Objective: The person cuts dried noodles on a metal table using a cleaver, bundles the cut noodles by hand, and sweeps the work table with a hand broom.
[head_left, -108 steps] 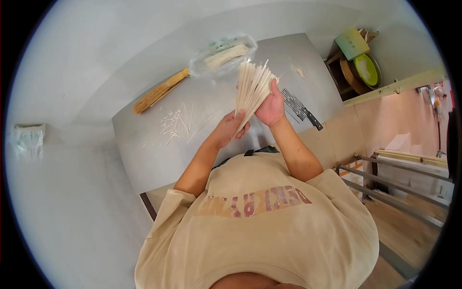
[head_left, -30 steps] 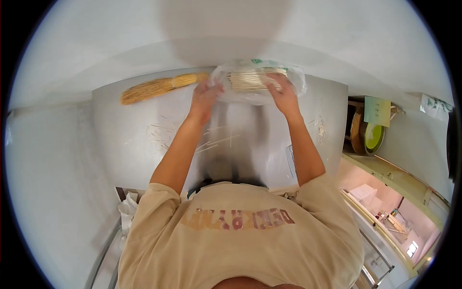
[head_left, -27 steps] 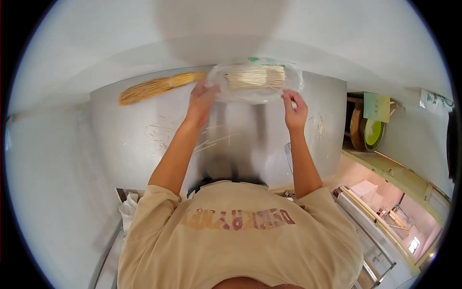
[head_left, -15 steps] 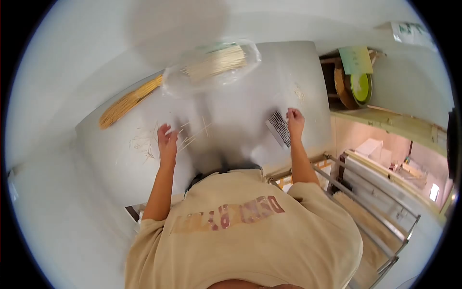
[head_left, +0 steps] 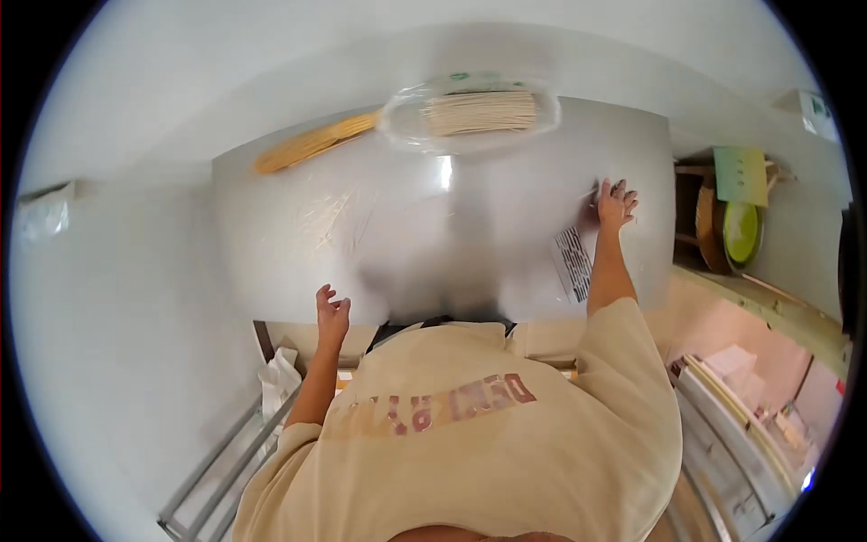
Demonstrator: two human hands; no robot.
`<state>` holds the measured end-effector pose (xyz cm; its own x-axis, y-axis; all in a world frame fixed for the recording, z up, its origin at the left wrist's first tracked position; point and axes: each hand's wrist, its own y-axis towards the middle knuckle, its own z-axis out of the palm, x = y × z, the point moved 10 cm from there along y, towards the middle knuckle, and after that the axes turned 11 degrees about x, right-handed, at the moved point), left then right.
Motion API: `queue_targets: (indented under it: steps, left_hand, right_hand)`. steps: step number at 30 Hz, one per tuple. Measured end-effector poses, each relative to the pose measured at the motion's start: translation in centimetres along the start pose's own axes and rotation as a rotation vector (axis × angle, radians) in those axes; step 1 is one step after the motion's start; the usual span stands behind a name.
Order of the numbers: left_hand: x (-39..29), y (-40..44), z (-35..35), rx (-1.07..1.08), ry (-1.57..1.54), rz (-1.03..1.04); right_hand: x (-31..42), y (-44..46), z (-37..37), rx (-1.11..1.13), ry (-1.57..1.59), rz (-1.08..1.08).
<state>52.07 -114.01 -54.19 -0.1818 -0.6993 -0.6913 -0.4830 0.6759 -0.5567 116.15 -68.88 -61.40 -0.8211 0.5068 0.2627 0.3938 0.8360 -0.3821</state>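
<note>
My left hand [head_left: 333, 309] hovers at the front edge of the metal table [head_left: 506, 203], fingers apart, nothing visible in it. Loose thin sticks [head_left: 334, 219] lie scattered on the tabletop beyond it. My right hand [head_left: 617, 203] reaches over the table's right side with its fingers spread. What lies beneath those fingers is hard to make out. Just nearer to me, beside the right forearm, sits a flat piece with black and white stripes [head_left: 573, 264]. At the back, a clear plastic bag [head_left: 406, 122] holds pale thin sticks [head_left: 479, 113].
A yellow straw-like bundle [head_left: 316, 143] lies along the table's back left edge. Right of the table, a wooden shelf holds a green round basin [head_left: 742, 233] and a yellow-green card [head_left: 741, 176]. Metal rails [head_left: 217, 470] stand at lower left.
The view has turned, shifting the table rightward. My left hand has drawn back from the loose sticks to the front edge. My right hand has moved farther back and its fingers have spread.
</note>
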Motion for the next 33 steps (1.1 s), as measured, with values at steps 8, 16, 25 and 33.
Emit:
queue_targets:
  steps: [8,16,25,33]
  left_hand:
    - [-4.6,5.8,-3.3,-0.084,0.338,0.351]
    - [-18.9,24.1,-5.4,-0.152,0.767,0.504]
    - [-20.1,36.5,-4.7,-0.165,1.144,0.648]
    - [-26.0,15.9,-15.1,-0.323,0.847,1.011]
  right_hand:
    - [15.1,-16.2,13.0,0.073,0.012,-0.671]
    - [16.9,-32.2,8.6,0.357,0.167,-0.727]
    - [-1.6,-42.9,5.3,0.282,0.354,-0.295]
    - [3.9,-45.4,2.8,0.351,0.817,-0.217]
